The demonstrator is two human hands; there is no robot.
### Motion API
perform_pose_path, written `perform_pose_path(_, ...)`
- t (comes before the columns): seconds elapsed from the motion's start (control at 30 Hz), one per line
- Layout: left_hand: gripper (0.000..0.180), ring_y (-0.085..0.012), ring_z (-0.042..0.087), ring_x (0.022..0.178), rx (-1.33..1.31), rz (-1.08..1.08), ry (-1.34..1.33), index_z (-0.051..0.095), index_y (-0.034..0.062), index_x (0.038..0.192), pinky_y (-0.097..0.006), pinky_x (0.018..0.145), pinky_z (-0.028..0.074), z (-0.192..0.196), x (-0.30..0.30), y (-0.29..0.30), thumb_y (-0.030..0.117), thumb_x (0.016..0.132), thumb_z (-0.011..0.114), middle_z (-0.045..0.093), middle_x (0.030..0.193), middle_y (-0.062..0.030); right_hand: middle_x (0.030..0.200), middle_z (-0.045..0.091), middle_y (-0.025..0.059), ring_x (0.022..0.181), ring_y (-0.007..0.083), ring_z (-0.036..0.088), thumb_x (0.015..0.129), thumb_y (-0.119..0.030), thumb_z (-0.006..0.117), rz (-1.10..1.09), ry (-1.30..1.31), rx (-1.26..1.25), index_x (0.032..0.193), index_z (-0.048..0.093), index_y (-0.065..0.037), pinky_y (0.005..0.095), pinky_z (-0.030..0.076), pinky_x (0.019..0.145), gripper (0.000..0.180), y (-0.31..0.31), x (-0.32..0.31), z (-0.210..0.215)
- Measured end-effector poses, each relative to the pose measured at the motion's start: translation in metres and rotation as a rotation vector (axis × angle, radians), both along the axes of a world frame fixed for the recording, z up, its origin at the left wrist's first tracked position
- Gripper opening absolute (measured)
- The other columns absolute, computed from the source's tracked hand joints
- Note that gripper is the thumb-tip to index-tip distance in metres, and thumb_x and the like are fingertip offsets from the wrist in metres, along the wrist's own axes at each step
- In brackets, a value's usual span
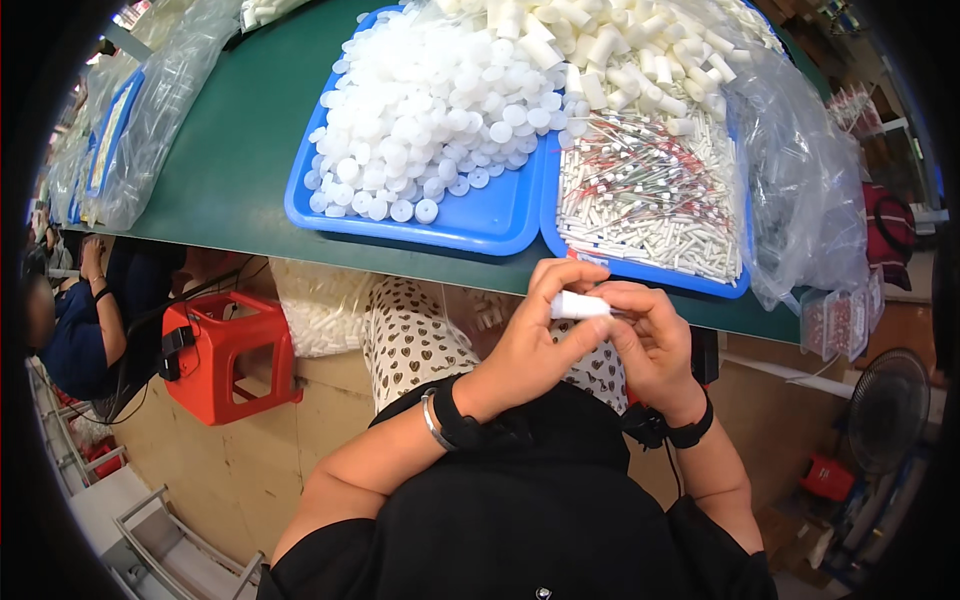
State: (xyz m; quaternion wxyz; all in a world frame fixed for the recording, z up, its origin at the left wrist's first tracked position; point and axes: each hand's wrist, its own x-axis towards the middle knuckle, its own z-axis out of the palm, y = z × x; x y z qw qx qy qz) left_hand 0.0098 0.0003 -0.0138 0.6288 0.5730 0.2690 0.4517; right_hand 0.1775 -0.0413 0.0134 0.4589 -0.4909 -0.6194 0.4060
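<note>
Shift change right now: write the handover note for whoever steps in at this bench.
Left hand and right hand: both pinch one small white tube above the lap.
Left blue tray: heap of white round caps.
Right blue tray: white tubes and thin wired parts.
Done: cannot tell a finished count.
Left: both heaps are large.

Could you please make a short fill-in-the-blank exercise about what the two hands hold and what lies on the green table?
1. Both hands, left hand and right hand, hold one small white ____ between them.
2. The round white caps lie in a tray of ____ colour.
3. The tray with the thin wired pieces stands to the ____ of the caps tray.
4. The stool below the table is ____.

Missing words: tube; blue; right; red
</note>
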Motion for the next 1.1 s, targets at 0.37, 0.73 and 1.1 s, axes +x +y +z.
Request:
perform_pose_path(0.37,0.046,-0.0216,0.047,0.131,-0.63,-0.291,-0.332,0.043,0.0016,0.142,-0.037,0.11,0.037,0.002,-0.001,0.003,0.022,0.101,0.05,0.046,0.146,-0.0127,0.106,0.066,0.016,0.09,0.0288,0.069,0.088,-0.002,0.067,-0.029,-0.14,-0.013,0.111,0.058,0.001,0.0339,0.056,0.076,0.025,-0.003,-0.011,-0.013)
perform_pose_path(0.73,0.055,-0.0238,0.038,0.139,-0.896,-0.352,-0.649,0.03,0.0013,0.15,-0.04,0.115,0.031,0.002,-0.002,0.003,0.03,0.103,0.036,0.035,0.155,-0.0114,0.087,0.065,0.014,0.073,0.0301,0.066,0.086,-0.01,0.069,0.017,-0.58,0.375,0.1,0.062,-0.001,0.0381,0.052,0.061,0.018,0.019,-0.008,0.002)
perform_pose_path(1.1,0.049,-0.0256,0.039,0.139,-0.931,-0.234,-0.65,0.041,0.0085,0.142,-0.043,0.114,0.033,0.004,-0.002,0.001,0.041,0.106,0.034,0.041,0.149,-0.0086,0.085,0.064,0.0152,0.065,0.0326,0.063,0.087,-0.014,0.069,-0.132,-0.595,0.326,0.105,0.059,0.002,0.0391,0.05,0.056,0.027,0.017,-0.034,-0.011)
